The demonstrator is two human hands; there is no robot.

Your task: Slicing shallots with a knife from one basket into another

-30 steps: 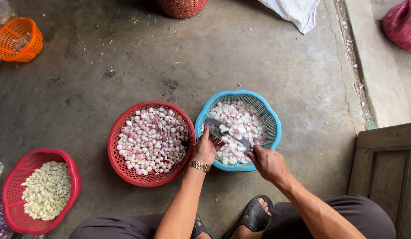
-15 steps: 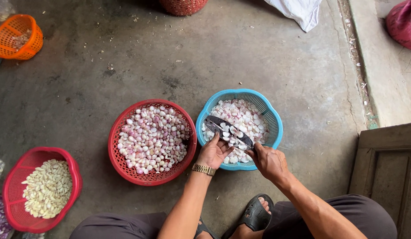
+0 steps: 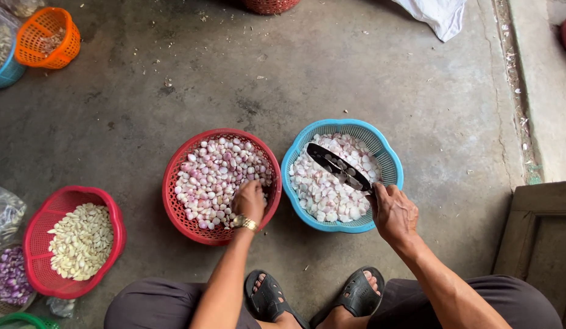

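Bare concrete floor carries the baskets within arm's reach of the seated person. Left hand (image 3: 249, 201) dips, fingers curled, into the red basket (image 3: 173, 183) of unpeeled cloves (image 3: 216, 173); whether it grips one I cannot tell. Right hand (image 3: 393, 213) grips a knife (image 3: 339, 167), blade flat over the blue basket (image 3: 295, 152) so peelings (image 3: 322, 195) drop in.

Your blade (image 3: 339, 166): showing black.
Your right basket (image 3: 342, 175): showing blue.
Your left basket (image 3: 220, 177): showing red.
Your sandals (image 3: 313, 297): showing black.

clear plastic bag (image 3: 4, 213) — far left, crumpled.
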